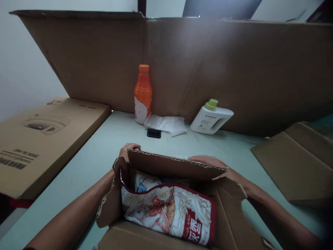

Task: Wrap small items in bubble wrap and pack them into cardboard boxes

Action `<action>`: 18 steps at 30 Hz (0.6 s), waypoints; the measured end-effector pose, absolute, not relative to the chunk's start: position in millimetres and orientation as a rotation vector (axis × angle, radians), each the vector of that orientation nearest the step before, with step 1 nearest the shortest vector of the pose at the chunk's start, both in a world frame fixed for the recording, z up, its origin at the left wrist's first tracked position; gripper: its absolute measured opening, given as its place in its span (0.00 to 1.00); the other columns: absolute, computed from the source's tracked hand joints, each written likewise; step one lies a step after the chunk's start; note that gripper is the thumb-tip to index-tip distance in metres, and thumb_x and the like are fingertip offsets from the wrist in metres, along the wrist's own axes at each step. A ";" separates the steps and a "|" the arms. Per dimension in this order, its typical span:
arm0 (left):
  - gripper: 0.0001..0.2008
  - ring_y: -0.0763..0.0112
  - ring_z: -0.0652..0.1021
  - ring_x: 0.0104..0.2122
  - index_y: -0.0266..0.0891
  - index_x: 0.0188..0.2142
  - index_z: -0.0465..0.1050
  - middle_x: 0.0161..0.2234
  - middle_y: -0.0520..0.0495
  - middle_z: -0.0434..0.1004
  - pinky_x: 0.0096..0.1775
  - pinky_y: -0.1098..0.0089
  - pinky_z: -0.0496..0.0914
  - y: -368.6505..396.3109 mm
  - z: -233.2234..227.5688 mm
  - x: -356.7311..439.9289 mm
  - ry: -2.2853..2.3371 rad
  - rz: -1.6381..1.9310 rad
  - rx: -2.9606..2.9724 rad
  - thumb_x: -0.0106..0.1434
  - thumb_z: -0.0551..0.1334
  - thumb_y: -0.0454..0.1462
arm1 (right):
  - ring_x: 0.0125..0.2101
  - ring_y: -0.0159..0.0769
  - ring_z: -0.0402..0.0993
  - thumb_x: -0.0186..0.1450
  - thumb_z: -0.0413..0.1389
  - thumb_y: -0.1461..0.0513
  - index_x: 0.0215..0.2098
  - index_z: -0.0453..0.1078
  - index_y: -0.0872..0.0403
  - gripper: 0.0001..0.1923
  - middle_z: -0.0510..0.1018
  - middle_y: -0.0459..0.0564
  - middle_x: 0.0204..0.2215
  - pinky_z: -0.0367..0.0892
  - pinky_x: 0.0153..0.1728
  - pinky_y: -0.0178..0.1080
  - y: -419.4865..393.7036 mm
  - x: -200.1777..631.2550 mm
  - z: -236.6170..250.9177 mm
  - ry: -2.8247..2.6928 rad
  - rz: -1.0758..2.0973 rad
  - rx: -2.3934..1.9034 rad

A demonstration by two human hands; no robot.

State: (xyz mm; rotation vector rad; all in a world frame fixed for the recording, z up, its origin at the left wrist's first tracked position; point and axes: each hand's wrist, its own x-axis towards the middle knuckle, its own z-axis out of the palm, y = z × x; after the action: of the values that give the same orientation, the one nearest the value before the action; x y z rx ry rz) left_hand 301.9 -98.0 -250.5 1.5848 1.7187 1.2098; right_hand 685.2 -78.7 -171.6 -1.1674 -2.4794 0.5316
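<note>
In front of me stands an open cardboard box with torn, ragged edges. Inside it lies a red and white printed bag, with a white packet partly hidden behind it. My arms reach round both sides of the box. At its far left corner, my left hand is closed on the outside of the cardboard. My right hand holds the outside of the far wall near the right corner; the wall hides part of its fingers.
Against a tall cardboard panel stand an orange bottle and a tilted white bottle with a green cap. Between them lie bubble wrap and a small black object. A flat carton is left, another cardboard piece right.
</note>
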 end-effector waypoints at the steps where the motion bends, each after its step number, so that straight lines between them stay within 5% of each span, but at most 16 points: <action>1: 0.09 0.56 0.81 0.42 0.40 0.35 0.81 0.38 0.45 0.81 0.51 0.56 0.76 -97.2 -251.3 301.7 1.716 1.213 1.593 0.60 0.60 0.37 | 0.50 0.47 0.78 0.65 0.55 0.53 0.54 0.77 0.48 0.22 0.82 0.50 0.51 0.72 0.52 0.47 -67.9 672.3 -164.2 -2.497 0.616 -1.111; 11: 0.13 0.62 0.81 0.40 0.40 0.36 0.82 0.37 0.44 0.83 0.45 0.63 0.76 -92.7 -266.2 300.9 1.689 1.301 1.644 0.60 0.58 0.39 | 0.57 0.54 0.70 0.62 0.62 0.65 0.54 0.75 0.56 0.21 0.75 0.60 0.59 0.62 0.59 0.55 63.8 504.9 -185.5 -2.518 0.198 -1.186; 15: 0.14 0.63 0.81 0.39 0.39 0.36 0.82 0.36 0.44 0.82 0.44 0.65 0.75 -92.3 -268.5 300.2 1.658 1.316 1.657 0.60 0.58 0.39 | 0.48 0.51 0.76 0.62 0.61 0.68 0.37 0.79 0.57 0.06 0.83 0.60 0.45 0.64 0.53 0.52 89.8 489.9 -201.8 -2.412 0.234 -1.225; 18: 0.13 0.63 0.80 0.38 0.39 0.36 0.82 0.35 0.43 0.82 0.43 0.65 0.75 -91.4 -268.7 300.5 1.641 1.332 1.655 0.59 0.58 0.38 | 0.42 0.44 0.77 0.65 0.57 0.66 0.34 0.78 0.56 0.07 0.84 0.55 0.38 0.66 0.48 0.46 100.2 492.4 -200.2 -2.270 0.274 -1.232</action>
State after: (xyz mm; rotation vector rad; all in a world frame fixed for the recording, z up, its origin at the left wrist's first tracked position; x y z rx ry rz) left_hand 300.5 -91.4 -268.7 1.6550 1.6413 1.3317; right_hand 492.4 100.2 -200.2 -1.2325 -2.2702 0.2741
